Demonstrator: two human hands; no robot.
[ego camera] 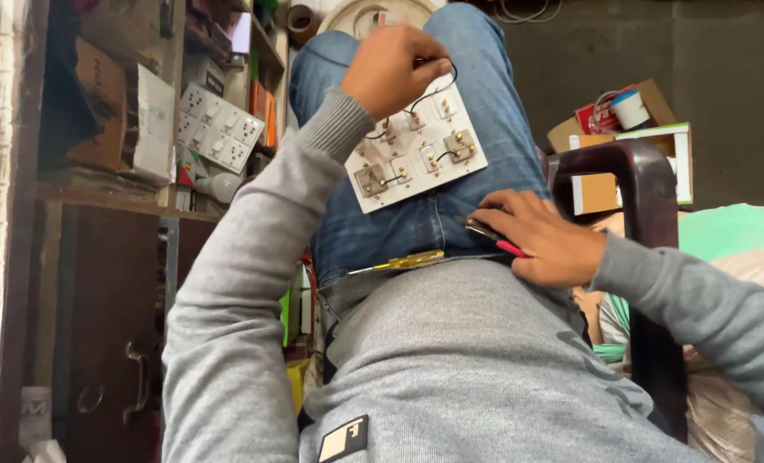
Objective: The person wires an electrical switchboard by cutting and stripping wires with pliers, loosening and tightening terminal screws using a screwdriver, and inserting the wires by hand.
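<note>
A white switch plate [416, 154] lies back-side up on my jeans-clad lap, showing several brass terminals joined by short black wires. My left hand [392, 69] rests at the plate's far edge, fingers pinched on a black wire [437, 84] that loops down to a terminal. My right hand [540, 236] lies on my right thigh by the waistband, closed around a red-handled tool [506, 246] whose dark tip points left. A yellow-handled screwdriver [403, 261] rests across my lap just below the plate, touched by neither hand.
A dark brown plastic chair arm [648, 206] stands at my right. Cardboard boxes and a tape roll [631, 107] sit on the floor beyond it. Wooden shelves [124, 201] at left hold another white switch panel [219, 129], boxes and a bulb.
</note>
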